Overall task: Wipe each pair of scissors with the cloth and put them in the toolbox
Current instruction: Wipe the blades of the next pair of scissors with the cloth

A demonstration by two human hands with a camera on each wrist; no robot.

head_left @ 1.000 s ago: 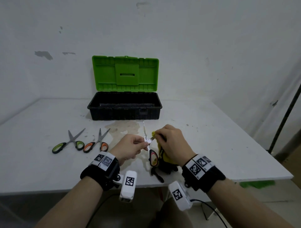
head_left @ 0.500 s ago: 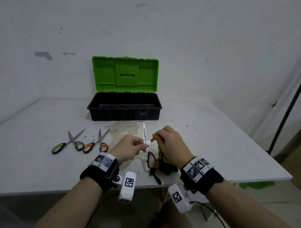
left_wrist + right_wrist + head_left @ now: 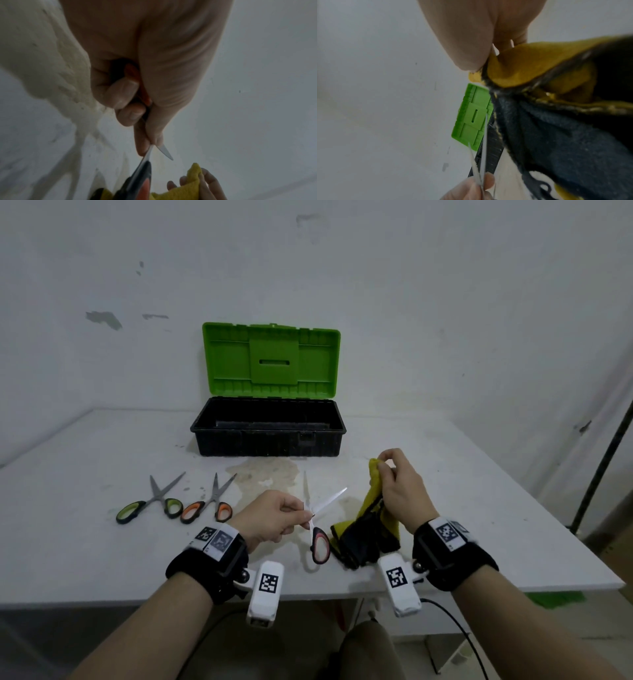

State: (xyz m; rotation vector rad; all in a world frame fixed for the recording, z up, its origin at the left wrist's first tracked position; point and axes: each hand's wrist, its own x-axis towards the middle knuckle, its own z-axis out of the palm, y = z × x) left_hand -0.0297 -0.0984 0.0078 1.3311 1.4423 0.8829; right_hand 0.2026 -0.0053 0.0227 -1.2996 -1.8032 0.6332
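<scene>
My left hand (image 3: 279,517) pinches a pair of red-and-black-handled scissors (image 3: 320,544) near the pivot, blades spread apart and pointing away; one handle lies inside the fist (image 3: 133,86). To its right my right hand (image 3: 399,491) holds up a yellow-and-dark cloth (image 3: 368,530) by its top corner, clear of the blades; the wrist view shows thumb and finger pinching the cloth (image 3: 530,70). Two more scissors lie on the table at left: a green-handled pair (image 3: 150,505) and an orange-handled pair (image 3: 209,503). The toolbox (image 3: 269,436) stands open behind, green lid (image 3: 270,361) upright.
The white table (image 3: 479,508) has a stained patch in front of the toolbox and ends close to my wrists at the front. A white wall stands right behind the box. A dark pole leans at the far right.
My right hand has lifted the cloth away from the blade, up and to the right. The scissors' blades now stand spread apart in my left hand.
</scene>
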